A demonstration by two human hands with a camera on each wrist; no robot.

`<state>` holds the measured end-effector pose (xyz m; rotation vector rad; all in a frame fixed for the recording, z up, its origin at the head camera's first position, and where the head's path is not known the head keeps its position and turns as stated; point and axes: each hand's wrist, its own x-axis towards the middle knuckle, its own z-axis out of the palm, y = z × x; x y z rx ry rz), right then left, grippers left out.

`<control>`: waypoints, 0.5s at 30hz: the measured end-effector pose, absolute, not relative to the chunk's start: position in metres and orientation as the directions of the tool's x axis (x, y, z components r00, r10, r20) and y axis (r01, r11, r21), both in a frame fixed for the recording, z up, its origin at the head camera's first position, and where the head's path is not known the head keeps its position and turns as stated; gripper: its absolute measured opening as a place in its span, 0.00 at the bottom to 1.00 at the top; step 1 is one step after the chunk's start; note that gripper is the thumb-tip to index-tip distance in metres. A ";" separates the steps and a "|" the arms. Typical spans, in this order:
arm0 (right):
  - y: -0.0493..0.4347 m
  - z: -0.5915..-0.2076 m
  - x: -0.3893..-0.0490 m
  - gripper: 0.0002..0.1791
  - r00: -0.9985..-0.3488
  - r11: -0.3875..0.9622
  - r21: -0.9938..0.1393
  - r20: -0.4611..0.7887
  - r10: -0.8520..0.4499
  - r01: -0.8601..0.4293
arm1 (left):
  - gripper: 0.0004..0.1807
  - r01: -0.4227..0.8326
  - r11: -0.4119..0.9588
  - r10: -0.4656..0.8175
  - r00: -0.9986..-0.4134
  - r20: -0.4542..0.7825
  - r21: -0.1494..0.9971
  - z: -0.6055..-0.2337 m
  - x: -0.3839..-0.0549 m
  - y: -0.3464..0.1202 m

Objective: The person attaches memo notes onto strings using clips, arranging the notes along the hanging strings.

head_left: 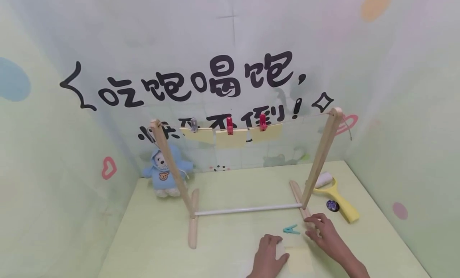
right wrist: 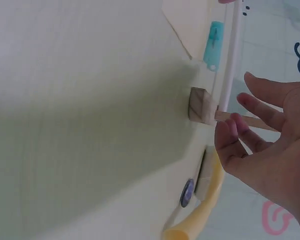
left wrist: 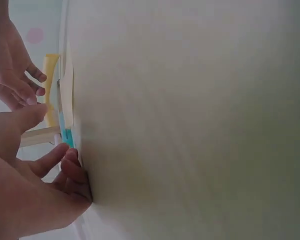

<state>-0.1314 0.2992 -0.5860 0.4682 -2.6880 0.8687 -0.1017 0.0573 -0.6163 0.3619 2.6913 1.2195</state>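
A pale yellow paper note [head_left: 301, 259] lies on the table, between my two hands. My left hand [head_left: 266, 255] rests on the table at the note's left with fingers loosely bent, holding nothing. Over the note's right side hovers my right hand [head_left: 328, 237], its fingers relaxed and nothing between them. Just beyond the note lies a turquoise clothespin [head_left: 291, 229], also seen in the right wrist view. Three similar notes hang on a string between two wooden posts; a grey clip [head_left: 194, 125] and two red clips, one at the middle [head_left: 229, 125], hold them.
The wooden rack has a left post [head_left: 174, 166], a right post [head_left: 321, 160] and a white crossbar [head_left: 248, 209]. Behind the left post sits a plush toy in blue [head_left: 165, 178]. A yellow lint roller [head_left: 341, 200] and a dark round disc [head_left: 332, 206] lie at right.
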 end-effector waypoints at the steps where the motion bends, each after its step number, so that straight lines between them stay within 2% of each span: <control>1: 0.298 -0.588 -0.130 0.19 -0.913 0.782 -0.506 0.357 -0.196 -0.365 | 0.25 0.167 0.655 0.287 -0.957 -0.038 0.737 -0.618 -0.098 0.059; 5: 0.296 -0.596 -0.130 0.23 -0.924 0.794 -0.514 0.350 -0.151 -0.324 | 0.30 0.210 0.717 0.286 -0.958 -0.006 0.664 -0.618 -0.094 0.064; 10: 0.295 -0.611 -0.131 0.30 -0.881 0.764 -0.492 0.425 -0.208 -0.417 | 0.34 0.278 0.809 0.299 -0.953 0.043 0.518 -0.622 -0.091 0.068; 13: 0.295 -0.621 -0.133 0.32 -0.852 0.773 -0.441 0.466 -0.237 -0.456 | 0.36 0.336 0.852 0.305 -0.942 0.141 0.401 -0.631 -0.089 0.071; 15: 0.296 -0.627 -0.135 0.33 -0.850 0.786 -0.418 0.467 -0.244 -0.455 | 0.35 0.328 0.864 0.293 -0.944 0.149 0.383 -0.632 -0.088 0.074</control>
